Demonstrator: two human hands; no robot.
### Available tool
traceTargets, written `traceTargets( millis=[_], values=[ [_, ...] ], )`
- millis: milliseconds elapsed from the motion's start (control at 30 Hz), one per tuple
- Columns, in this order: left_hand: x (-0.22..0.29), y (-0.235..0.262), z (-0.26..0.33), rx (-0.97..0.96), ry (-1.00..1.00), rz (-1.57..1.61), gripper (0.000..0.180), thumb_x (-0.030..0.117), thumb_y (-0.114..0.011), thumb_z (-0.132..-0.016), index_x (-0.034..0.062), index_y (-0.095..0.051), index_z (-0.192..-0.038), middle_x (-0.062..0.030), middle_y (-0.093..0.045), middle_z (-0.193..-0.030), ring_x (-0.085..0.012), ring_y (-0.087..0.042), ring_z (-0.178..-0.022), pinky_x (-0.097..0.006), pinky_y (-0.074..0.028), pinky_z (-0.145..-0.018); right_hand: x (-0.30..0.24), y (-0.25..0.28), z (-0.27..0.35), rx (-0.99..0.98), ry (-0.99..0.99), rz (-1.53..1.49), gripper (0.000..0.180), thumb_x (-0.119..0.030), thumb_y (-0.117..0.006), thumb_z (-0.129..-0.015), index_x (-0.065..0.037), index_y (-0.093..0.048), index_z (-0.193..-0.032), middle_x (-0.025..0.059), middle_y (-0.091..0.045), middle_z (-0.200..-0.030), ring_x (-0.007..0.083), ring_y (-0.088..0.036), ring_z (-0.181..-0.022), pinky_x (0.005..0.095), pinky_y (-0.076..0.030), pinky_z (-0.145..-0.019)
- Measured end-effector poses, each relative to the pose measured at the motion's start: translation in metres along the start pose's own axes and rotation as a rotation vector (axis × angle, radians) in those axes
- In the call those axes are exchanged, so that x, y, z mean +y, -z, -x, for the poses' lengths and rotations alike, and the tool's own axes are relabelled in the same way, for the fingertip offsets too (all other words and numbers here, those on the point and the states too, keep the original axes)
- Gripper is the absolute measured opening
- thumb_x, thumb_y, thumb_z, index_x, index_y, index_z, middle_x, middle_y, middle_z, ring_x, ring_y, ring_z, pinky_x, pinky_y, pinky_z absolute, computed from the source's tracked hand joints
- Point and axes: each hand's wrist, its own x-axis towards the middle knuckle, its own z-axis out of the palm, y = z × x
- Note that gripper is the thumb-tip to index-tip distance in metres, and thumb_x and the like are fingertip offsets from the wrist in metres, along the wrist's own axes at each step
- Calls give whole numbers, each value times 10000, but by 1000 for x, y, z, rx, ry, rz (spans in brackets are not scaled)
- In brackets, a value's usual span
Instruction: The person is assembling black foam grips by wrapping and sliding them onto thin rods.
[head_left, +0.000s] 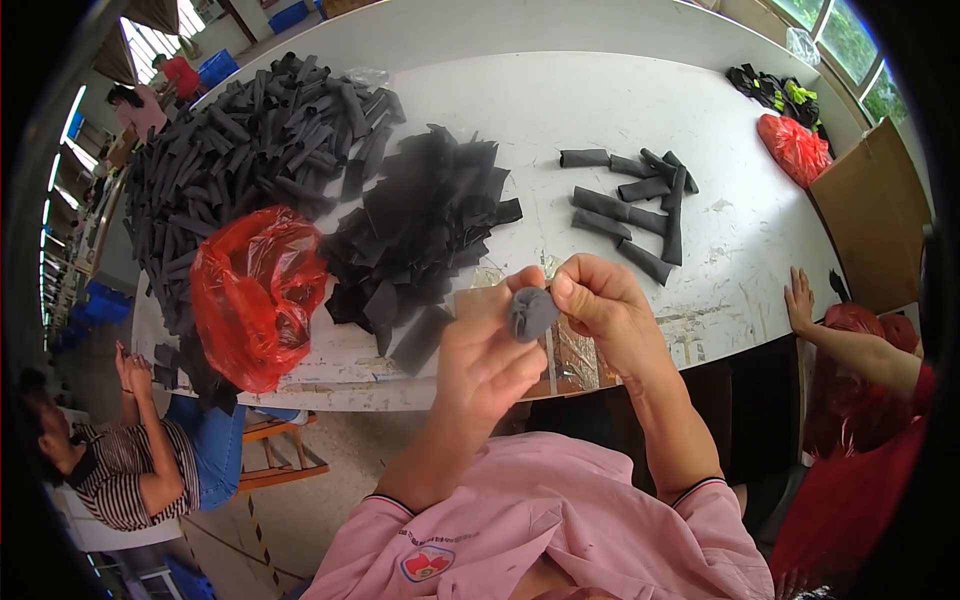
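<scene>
Above the table's near edge, a dark grey fabric tube (532,314) is held with its bunched round end toward me. My left hand (482,358) is closed around it from the left. Against its right side, my right hand (608,308) pinches with thumb and forefinger. Beyond my hands to the right lie several loose grey fabric tubes (620,207). A heap of flat dark fabric pieces (415,215) is left of my hands. Farther left spreads a big pile of similar tubes (250,130), with a crumpled red plastic bag (255,300) at its near side.
The white table (560,100) has a raised back panel. A cardboard box (875,215), another red bag (795,148) and black-and-yellow items (775,90) stand at the right. A co-worker's arm (865,350) reaches the right edge; a person in stripes (140,465) sits left near a wooden stool (285,460).
</scene>
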Motion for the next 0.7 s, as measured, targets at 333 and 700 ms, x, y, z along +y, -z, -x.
traceTargets(
  millis=[333,700],
  values=[
    [-11,37,-8,277,-192,-320,225,23,-439,-837,-7,-478,-1056,-70,-589,-769,-30,-312,-340,-171,-256,-357,51,26,-29,-77,-128,-142,192,-220,-557,-826,-48,-530,-744,-33,-452,-601,51,-394,-534,182,-328,-484],
    [6,76,-10,302,-162,-30,199,23,-386,-846,-37,-483,-1009,-84,-591,-814,-32,-313,-325,-171,-283,-344,79,24,-29,-17,-68,-65,209,-217,-557,-830,-35,-526,-732,-31,-444,-580,52,-379,-515,196,-321,-477]
  ],
)
